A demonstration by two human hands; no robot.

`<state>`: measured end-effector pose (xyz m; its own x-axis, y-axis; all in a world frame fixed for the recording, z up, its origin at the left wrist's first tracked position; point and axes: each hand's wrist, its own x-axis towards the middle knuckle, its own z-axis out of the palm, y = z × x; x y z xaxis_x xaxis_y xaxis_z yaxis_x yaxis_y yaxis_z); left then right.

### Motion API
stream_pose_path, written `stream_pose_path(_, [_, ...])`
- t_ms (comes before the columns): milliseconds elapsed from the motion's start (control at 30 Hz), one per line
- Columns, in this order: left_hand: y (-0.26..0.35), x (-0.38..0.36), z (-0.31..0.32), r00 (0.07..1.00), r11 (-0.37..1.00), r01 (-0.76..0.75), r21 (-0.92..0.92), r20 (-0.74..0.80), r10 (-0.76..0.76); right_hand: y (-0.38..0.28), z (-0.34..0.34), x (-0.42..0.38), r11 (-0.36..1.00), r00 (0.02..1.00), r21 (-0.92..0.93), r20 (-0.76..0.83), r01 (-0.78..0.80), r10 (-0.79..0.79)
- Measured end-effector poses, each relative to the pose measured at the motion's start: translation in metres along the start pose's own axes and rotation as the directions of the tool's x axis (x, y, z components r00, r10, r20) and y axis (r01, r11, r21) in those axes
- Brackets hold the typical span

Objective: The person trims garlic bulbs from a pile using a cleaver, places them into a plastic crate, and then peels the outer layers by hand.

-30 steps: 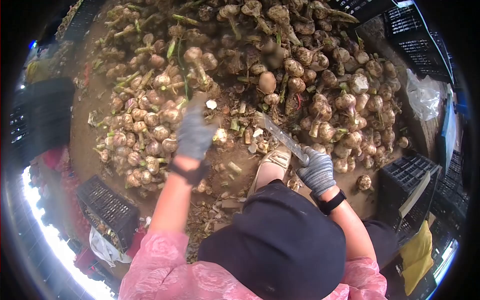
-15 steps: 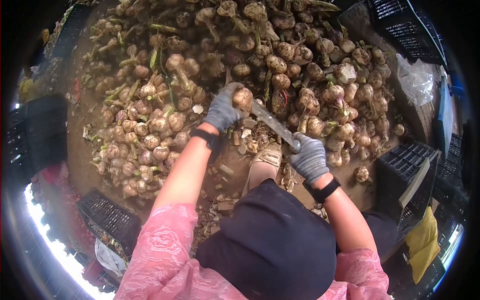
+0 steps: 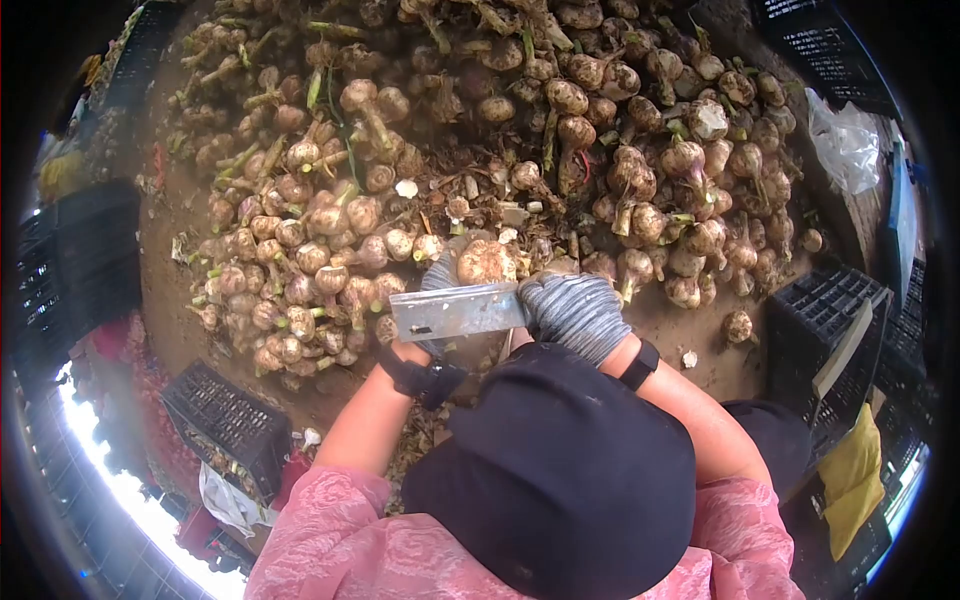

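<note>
My left hand [image 3: 438, 276], in a grey glove, is closed around a soil-stained garlic bulb [image 3: 487, 262]. Part of that hand is hidden behind the broad flat blade of a knife [image 3: 455, 311]. In a matching glove, my right hand [image 3: 580, 314] grips the knife's handle. The blade points left across my body, just below the bulb, its flat side facing up. Left of my hands lies a pile of garlic bulbs [image 3: 300, 260], many with short cut stems. Bulbs with longer stems [image 3: 690, 220] are heaped to the right.
Trimmings and peelings [image 3: 465, 190] litter the ground beyond my hands. Black plastic crates stand at right [image 3: 825, 310] and lower left [image 3: 225, 410]. A clear plastic bag [image 3: 845, 145] lies at upper right, and a yellow cloth [image 3: 852, 480] hangs at lower right.
Both hands have drawn closer to my body. The knife has swung from a diagonal to nearly level, its blade now in front of my left hand. The bulb remains held.
</note>
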<state>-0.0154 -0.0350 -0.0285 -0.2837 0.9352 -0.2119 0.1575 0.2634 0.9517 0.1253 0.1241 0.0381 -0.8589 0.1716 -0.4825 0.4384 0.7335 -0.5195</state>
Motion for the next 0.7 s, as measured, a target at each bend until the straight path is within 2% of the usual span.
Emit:
stream_pose_path(200, [0.004,-0.016,0.005,1.0,0.998,-0.025,0.064,-0.016,0.026,-0.001,0.008,-0.002,0.999,0.999,-0.002,-0.012,0.041,-0.041])
stream_pose_path(300, [0.006,-0.033,0.005,0.999,0.984,-0.049,0.174,-0.01,0.052,-0.006,-0.003,-0.009,0.996,0.994,-0.02,-0.072,0.081,-0.082])
stream_pose_path(367, [0.002,-0.045,0.007,0.996,0.954,-0.081,0.29,-0.002,0.085,-0.007,-0.006,-0.009,0.997,0.996,-0.014,-0.034,0.077,-0.077])
stream_pose_path(433, [0.0,-0.058,0.008,0.992,0.9,-0.117,0.42,0.002,0.128,-0.007,-0.005,-0.01,0.998,0.998,-0.025,-0.028,0.052,-0.053])
stream_pose_path(467, [-0.001,-0.063,0.008,0.987,0.851,-0.147,0.505,0.012,0.163,-0.005,-0.001,-0.012,0.996,0.991,-0.017,-0.1,0.083,-0.085])
stream_pose_path(500, [0.011,-0.06,0.006,0.977,0.785,-0.187,0.591,0.032,0.209,-0.004,-0.001,-0.011,0.996,0.991,-0.011,-0.098,0.09,-0.09])
stream_pose_path(533, [0.027,-0.058,0.002,0.967,0.643,-0.219,0.734,0.074,0.244,-0.003,-0.002,-0.01,0.993,0.99,-0.031,-0.083,0.112,-0.114])
stream_pose_path(567, [0.027,-0.061,0.004,0.969,0.643,-0.21,0.737,0.071,0.235,-0.003,-0.002,-0.01,0.989,0.988,-0.051,-0.067,0.136,-0.139])
stream_pose_path(600, [0.028,-0.06,0.005,0.992,0.89,-0.056,0.452,-0.077,0.102,-0.004,-0.002,-0.01,0.988,0.987,-0.078,-0.074,0.136,-0.142])
stream_pose_path(633, [0.034,-0.063,0.001,0.995,0.941,0.02,0.337,-0.101,0.015,-0.003,0.001,-0.011,0.987,0.987,-0.072,-0.072,0.142,-0.147])
stream_pose_path(700, [0.07,-0.053,-0.01,0.977,0.982,0.171,0.086,-0.147,-0.157,0.004,0.009,-0.017,0.996,0.994,-0.089,-0.111,0.005,-0.014])
